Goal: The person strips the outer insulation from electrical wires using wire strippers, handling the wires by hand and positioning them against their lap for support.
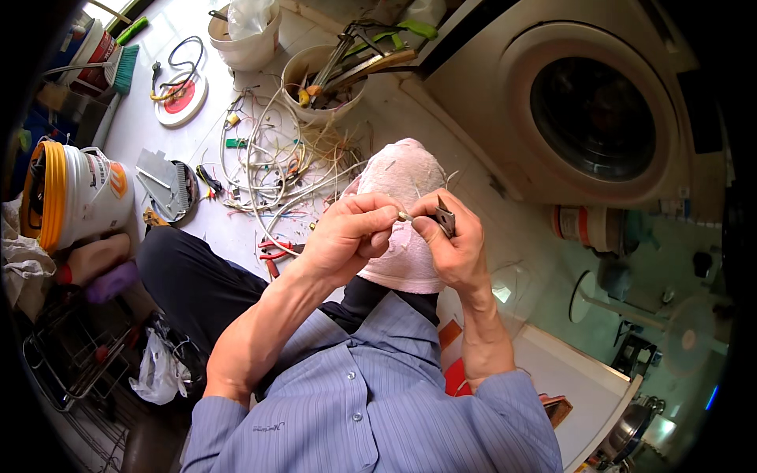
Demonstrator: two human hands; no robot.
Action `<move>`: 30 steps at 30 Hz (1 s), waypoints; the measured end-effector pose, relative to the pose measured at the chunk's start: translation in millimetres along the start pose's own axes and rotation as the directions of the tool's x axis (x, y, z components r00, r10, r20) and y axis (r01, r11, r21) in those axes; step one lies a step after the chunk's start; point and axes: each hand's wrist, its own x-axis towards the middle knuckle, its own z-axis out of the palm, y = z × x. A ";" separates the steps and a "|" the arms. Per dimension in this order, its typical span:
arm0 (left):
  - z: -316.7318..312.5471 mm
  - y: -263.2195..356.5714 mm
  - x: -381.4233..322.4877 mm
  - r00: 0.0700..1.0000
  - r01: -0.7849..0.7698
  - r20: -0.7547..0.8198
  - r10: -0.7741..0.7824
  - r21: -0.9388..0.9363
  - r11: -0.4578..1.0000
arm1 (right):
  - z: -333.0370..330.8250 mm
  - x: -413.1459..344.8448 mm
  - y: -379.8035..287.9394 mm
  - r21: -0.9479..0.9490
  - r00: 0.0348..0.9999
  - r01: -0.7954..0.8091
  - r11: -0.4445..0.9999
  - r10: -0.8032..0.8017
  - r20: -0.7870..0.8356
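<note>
My left hand (353, 235) and my right hand (452, 245) meet over a pink towel (408, 168) draped on my knee. Between their fingertips is a small pale and yellowish piece (405, 216), too small to name, pinched from both sides. A metal blade-like tool (445, 217) with a pointed tip is also held in my right hand, against the fingers. Thin bits of scrap lie on the towel. Left of the towel, a tangle of pale cables (254, 159) and thin wires spreads on the floor. Red-handled pliers (277, 249) lie near my left forearm.
A bucket of tools and scraps (322, 112) stands beyond the cables, near another bucket (242, 50) holding a plastic bag. A front-loading washing machine (514, 118) is at upper right. At left are a white bucket (97, 195), metal parts in a round dish (192, 195) and a lid (198, 106) bearing a cord.
</note>
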 end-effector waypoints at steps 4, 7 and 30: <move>0.4 0.0 -2.8 1.000 0.017 0.016 -0.016 -0.062 0.998 | 6.7 1.7 5.1 0.071 0.999 0.041 0.997 -0.039 -0.028; -3.5 0.6 -2.7 0.999 0.003 0.033 0.000 -0.096 0.995 | 11.7 5.3 2.0 0.083 0.997 0.063 0.995 -0.059 -0.044; -10.6 33.6 61.8 0.974 -0.015 -0.074 0.213 0.921 0.390 | -3.1 2.6 29.0 -0.315 0.980 -0.084 0.945 0.020 -0.199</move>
